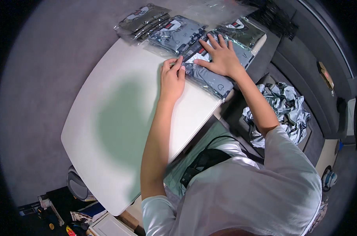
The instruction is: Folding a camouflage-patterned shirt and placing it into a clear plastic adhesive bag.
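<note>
A folded grey garment in a clear plastic bag (213, 82) lies at the table's near right edge. My right hand (221, 59) rests flat on it, fingers spread. My left hand (173, 78) is at the bag's left edge, its fingers bent and thumb and forefinger closed on the plastic. Behind the hands lie another bagged grey garment (176, 34) and a dark green bagged one (243, 33), partly overlapped by the bag under my right hand. White labels show on the bags.
The white table (119, 114) has rounded corners. A stack of dark bagged garments (143, 19) stands at its far edge, beside loose clear plastic (215, 11). Crumpled shiny pale fabric (284, 110) lies on the dark seat at right. A chair back (77, 184) touches the table's lower left side.
</note>
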`<control>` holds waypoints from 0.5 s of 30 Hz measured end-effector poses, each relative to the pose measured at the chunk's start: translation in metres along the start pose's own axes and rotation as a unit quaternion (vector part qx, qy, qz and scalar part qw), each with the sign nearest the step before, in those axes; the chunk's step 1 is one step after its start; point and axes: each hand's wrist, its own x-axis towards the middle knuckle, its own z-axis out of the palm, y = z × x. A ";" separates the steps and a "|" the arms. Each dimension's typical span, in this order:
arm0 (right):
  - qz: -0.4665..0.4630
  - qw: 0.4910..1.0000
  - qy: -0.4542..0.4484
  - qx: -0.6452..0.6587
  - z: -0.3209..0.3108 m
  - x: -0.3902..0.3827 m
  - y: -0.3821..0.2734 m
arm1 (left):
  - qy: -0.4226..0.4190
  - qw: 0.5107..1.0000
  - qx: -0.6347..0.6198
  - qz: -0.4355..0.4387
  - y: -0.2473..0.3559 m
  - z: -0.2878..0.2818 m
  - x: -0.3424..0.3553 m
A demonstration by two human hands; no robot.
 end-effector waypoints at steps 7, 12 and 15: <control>-0.016 0.984 0.109 0.137 -0.041 0.052 0.027 | 0.014 1.000 0.014 0.006 -0.001 0.000 -0.001; -0.091 0.931 0.334 -0.117 -0.014 0.127 0.050 | 0.020 1.000 0.005 -0.003 0.003 0.000 -0.001; -0.036 0.987 0.120 -0.105 -0.017 0.135 0.048 | 0.011 1.000 -0.014 -0.022 0.006 -0.002 -0.001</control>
